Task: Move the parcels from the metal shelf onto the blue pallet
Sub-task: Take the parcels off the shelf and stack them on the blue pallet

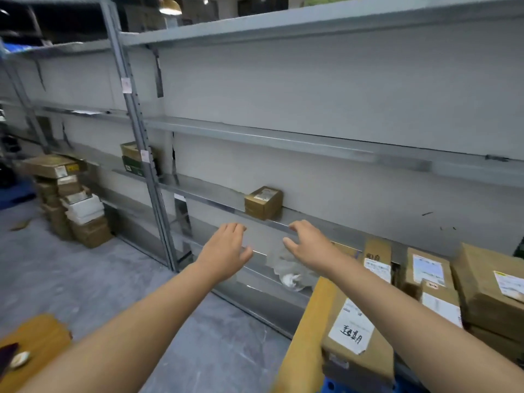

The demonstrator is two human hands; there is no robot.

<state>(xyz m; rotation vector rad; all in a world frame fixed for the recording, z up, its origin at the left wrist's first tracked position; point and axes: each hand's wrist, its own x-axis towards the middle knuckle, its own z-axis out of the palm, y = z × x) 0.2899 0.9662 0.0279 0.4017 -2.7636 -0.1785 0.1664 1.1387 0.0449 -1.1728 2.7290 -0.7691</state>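
A small brown parcel (pixel 263 202) with a white label stands alone on a low board of the grey metal shelf (pixel 283 137). Both my arms reach toward it. My left hand (pixel 226 251) is open, fingers spread, just below and left of the parcel. My right hand (pixel 307 243) is open too, below and right of it, not touching it. Several labelled cardboard parcels (pixel 351 321) are stacked at the lower right on the blue pallet (pixel 334 385), of which only a corner shows. Two more boxes (pixel 133 158) sit further left on the shelf.
A pile of cardboard and white boxes (pixel 71 199) stands on the grey floor at the left by the shelf. A crumpled clear plastic bag (pixel 292 270) lies on the lowest board. A wooden surface (pixel 31 344) with small items shows at the bottom left.
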